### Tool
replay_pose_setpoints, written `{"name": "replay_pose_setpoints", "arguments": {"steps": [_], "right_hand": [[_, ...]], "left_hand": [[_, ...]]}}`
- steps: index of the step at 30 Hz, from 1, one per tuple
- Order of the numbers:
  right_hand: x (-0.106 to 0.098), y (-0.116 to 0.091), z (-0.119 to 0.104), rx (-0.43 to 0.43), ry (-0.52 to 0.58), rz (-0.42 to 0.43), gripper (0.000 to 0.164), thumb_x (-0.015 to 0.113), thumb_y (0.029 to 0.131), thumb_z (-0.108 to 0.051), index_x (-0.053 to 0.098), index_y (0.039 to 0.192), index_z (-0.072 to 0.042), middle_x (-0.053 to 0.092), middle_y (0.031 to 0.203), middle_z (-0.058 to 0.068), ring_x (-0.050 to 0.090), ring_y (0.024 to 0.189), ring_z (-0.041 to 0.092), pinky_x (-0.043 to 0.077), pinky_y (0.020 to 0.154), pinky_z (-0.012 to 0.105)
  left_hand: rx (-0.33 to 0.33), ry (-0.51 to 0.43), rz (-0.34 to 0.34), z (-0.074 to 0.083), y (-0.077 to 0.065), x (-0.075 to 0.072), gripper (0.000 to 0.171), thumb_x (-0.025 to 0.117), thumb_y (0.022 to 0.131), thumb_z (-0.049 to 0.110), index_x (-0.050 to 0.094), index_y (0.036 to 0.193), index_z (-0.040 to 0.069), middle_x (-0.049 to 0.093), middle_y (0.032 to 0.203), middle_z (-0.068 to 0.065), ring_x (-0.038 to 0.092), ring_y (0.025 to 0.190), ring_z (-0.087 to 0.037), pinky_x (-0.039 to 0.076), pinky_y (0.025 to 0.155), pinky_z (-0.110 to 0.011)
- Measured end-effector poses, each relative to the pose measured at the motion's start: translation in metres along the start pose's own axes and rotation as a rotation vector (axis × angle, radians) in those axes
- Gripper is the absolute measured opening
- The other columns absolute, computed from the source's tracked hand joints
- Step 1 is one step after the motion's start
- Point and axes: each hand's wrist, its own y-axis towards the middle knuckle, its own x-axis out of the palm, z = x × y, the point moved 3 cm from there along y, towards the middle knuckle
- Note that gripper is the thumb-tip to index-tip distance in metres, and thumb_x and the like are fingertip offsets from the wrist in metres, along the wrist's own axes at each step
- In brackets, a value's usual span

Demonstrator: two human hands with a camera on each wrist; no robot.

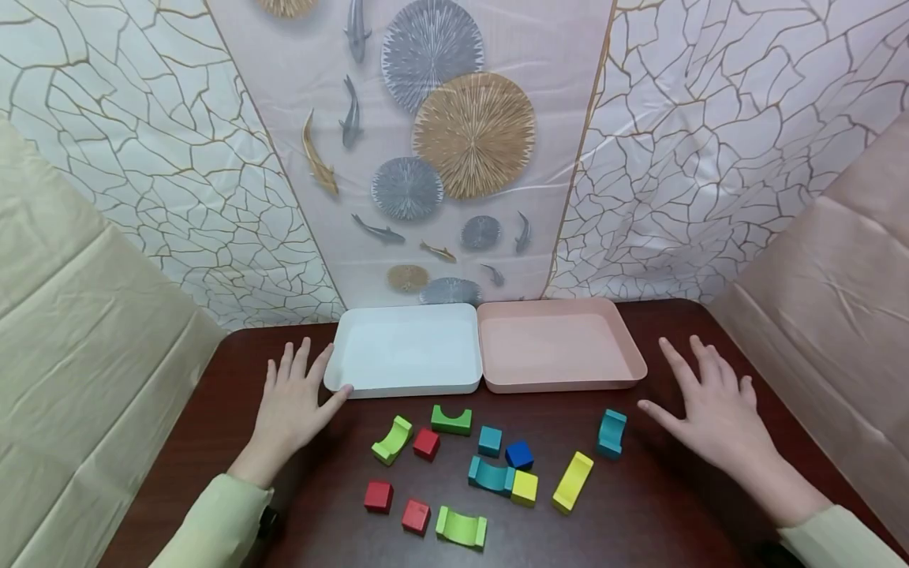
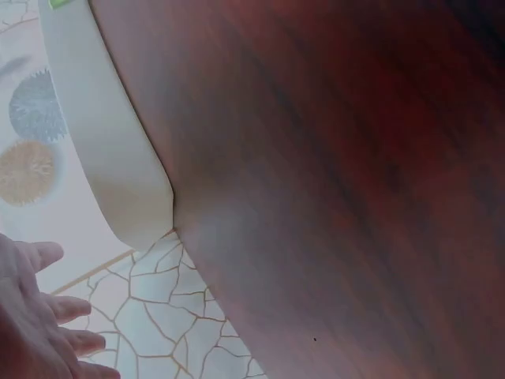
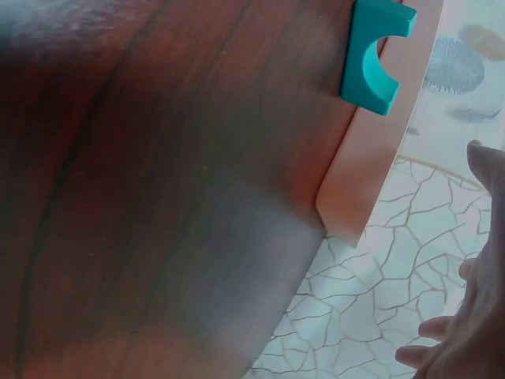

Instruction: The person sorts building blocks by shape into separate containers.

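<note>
My left hand (image 1: 293, 406) is held with fingers spread beside the white tray (image 1: 408, 390), its thumb tip overlapping the tray's front left corner in the head view. Nothing is in its grasp. Off the right end of the pink tray (image 1: 561, 386), my right hand (image 1: 717, 410) also has its fingers spread and holds nothing. Nearest to it lies a teal arch block (image 1: 611, 433), which the right wrist view shows in front of the pink tray's wall (image 3: 367, 158). Both trays are bare inside and stand side by side.
Between the hands lie a red cube (image 1: 427, 444), green arch blocks (image 1: 451, 420), a teal cube (image 1: 490, 441), a blue cube (image 1: 520, 455), a yellow cube (image 1: 525, 488) touching a teal arch (image 1: 490, 475), and a yellow block (image 1: 572, 483). Patterned cloth (image 1: 454, 237) hangs behind the table.
</note>
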Motion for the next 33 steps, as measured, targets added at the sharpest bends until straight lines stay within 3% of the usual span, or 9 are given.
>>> {"name": "replay_pose_setpoints", "arguments": {"steps": [10, 17, 24, 33], "right_hand": [[0.006, -0.010, 0.013, 0.025, 0.055, 0.035, 0.100, 0.075, 0.092, -0.057, 0.027, 0.169, -0.014, 0.038, 0.155, 0.040, 0.041, 0.131, 0.065, 0.038, 0.089, 0.085], [0.012, -0.016, 0.018, 0.052, 0.121, 0.025, 0.096, 0.074, 0.095, -0.053, 0.028, 0.168, -0.012, 0.044, 0.150, 0.040, 0.042, 0.128, 0.063, 0.038, 0.088, 0.083], [0.018, -0.021, 0.020, 0.070, 0.206, 0.007, 0.085, 0.074, 0.099, -0.044, 0.036, 0.162, -0.002, 0.048, 0.144, 0.040, 0.046, 0.127, 0.060, 0.040, 0.095, 0.078], [0.025, -0.023, 0.023, 0.104, 0.331, -0.024, 0.074, 0.066, 0.105, -0.038, 0.038, 0.159, 0.005, 0.054, 0.140, 0.038, 0.048, 0.129, 0.055, 0.040, 0.098, 0.073]], "left_hand": [[-0.008, -0.060, 0.013, -0.004, 0.011, 0.008, 0.076, 0.059, 0.103, 0.053, 0.044, 0.160, 0.005, 0.035, 0.165, -0.034, 0.030, 0.155, -0.057, 0.026, 0.124, -0.073], [-0.034, -0.125, 0.002, -0.011, 0.017, 0.015, 0.072, 0.056, 0.107, 0.048, 0.042, 0.160, 0.001, 0.037, 0.164, -0.036, 0.034, 0.152, -0.057, 0.032, 0.122, -0.072], [-0.087, -0.245, -0.066, -0.016, 0.021, 0.018, 0.074, 0.051, 0.110, 0.049, 0.036, 0.163, 0.000, 0.035, 0.165, -0.034, 0.034, 0.153, -0.054, 0.035, 0.120, -0.070], [-0.155, -0.461, -0.162, -0.027, 0.030, 0.031, 0.078, 0.049, 0.111, 0.051, 0.027, 0.167, 0.000, 0.028, 0.170, -0.031, 0.027, 0.158, -0.049, 0.028, 0.125, -0.068]]}}
